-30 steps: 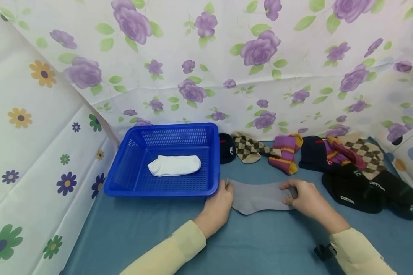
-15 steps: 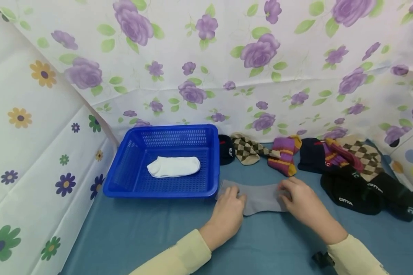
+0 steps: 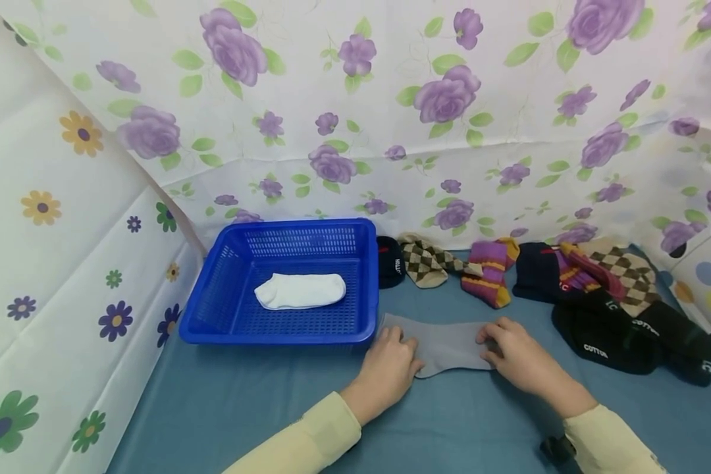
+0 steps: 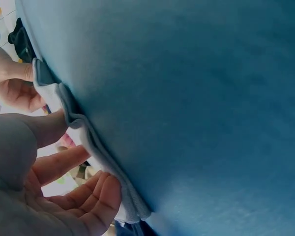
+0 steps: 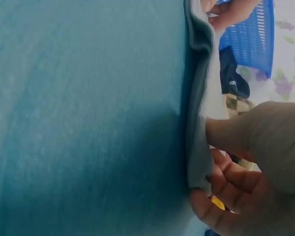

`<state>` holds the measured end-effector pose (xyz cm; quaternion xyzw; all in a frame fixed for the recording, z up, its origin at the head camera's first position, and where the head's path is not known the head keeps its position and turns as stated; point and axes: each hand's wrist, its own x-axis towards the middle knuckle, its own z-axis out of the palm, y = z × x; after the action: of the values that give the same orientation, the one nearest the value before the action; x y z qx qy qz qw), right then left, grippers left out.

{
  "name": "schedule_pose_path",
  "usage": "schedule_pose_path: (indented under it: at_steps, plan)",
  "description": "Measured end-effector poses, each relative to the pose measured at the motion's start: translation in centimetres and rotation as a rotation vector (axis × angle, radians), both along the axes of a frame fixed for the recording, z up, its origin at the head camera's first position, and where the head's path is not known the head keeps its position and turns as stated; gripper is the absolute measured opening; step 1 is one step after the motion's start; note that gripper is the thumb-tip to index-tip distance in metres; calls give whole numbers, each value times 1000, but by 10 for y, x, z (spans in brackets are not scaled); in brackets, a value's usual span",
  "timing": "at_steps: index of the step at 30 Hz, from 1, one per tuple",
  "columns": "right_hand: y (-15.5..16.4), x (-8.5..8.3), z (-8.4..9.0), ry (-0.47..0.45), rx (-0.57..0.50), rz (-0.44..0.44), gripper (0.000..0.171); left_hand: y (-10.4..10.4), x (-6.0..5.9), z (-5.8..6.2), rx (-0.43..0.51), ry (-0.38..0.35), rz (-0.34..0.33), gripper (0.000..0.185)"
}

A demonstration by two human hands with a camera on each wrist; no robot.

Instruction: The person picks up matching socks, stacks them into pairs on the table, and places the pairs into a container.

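A grey sock (image 3: 447,345) lies flat on the blue-green cloth, in front of the basket's right corner. My left hand (image 3: 386,372) rests on the sock's left part, with thumb and fingertips touching the fabric; the left wrist view shows these fingers (image 4: 64,164) only loosely bent. At the other end my right hand (image 3: 521,359) pinches the sock's edge between thumb and fingers. The right wrist view shows that thumb (image 5: 223,132) on top of the grey fabric (image 5: 199,123). The sock's far left end is partly hidden behind my left hand.
A blue plastic basket (image 3: 278,339) stands left, with white socks (image 3: 301,291) inside. Along the back lie a dark sock (image 3: 390,262), a checkered sock (image 3: 428,262) and a purple striped sock (image 3: 487,271). Several black socks (image 3: 604,336) are heaped right. Floral sheets (image 3: 391,118) hang behind.
My left hand has left the sock's left end and moved right onto its upper surface. My right hand stays at the right end. The sock lies slightly shifted to the left.
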<state>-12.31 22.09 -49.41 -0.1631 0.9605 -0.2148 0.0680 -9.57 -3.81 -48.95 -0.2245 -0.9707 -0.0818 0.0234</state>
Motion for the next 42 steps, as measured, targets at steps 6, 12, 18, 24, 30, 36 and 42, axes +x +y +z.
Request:
schedule_pose_path:
  at_steps: [6, 12, 18, 24, 30, 36, 42]
  plan:
    - [4, 0, 11, -20, -71, -22, 12, 1, -2, 8, 42, 27, 37, 21]
    - [4, -1, 28, 85, -94, -150, 18, 6, -7, 15, 35, 157, 138, 32]
    - [8, -4, 21, -51, -46, -285, 59, 11, -10, 10, -38, -18, 261, 60]
    - [10, -7, 13, -150, -10, -311, 82, 9, -15, 5, -162, -21, 289, 72]
    - [6, -8, 14, -115, 48, -271, 85, 9, -20, 3, -201, -55, 281, 72]
    - [1, -5, 13, -93, 76, -269, 79, 12, -21, 2, -229, -57, 294, 69]
    - [1, -4, 9, -96, 77, -271, 72, 12, -19, 0, -236, -53, 274, 71]
